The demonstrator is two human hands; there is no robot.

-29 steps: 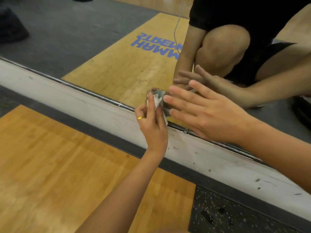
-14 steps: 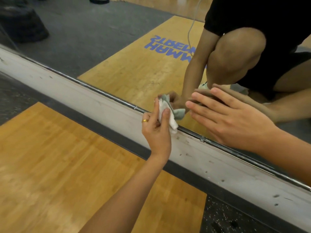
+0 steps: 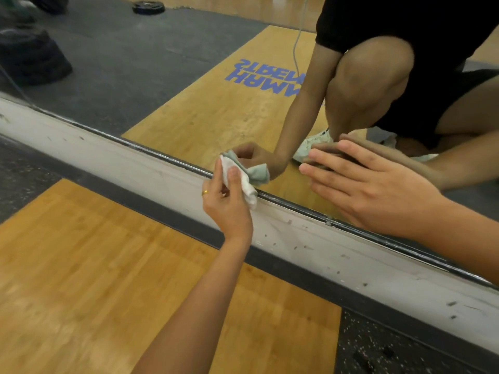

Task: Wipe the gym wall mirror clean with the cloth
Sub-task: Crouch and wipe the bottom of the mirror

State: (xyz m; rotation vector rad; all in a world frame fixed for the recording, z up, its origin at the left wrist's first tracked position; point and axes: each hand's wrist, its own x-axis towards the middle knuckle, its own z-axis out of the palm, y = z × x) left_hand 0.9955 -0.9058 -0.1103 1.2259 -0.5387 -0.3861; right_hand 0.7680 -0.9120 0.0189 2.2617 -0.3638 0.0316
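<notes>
Head view: left hand (image 3: 226, 206) pinches the cloth (image 3: 247, 188) between thumb and fingers at the bottom edge of the mirror (image 3: 167, 109), now drawn clear of the right hand (image 3: 378, 190), whose straight, loosely spread fingers rest on the glass; edge wiping appears to be progressing.

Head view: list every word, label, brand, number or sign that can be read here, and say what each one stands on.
"STRE" (probable): upper row of blue block lettering on the wooden floor panel reflected in the wall mirror. It is seen flipped, and the reflected arm hides its end.
"H" and more: lower row of blue lettering, same panel, flipped. The other letters are not surely readable.
Crumpled white cloth: no text visible.
</notes>
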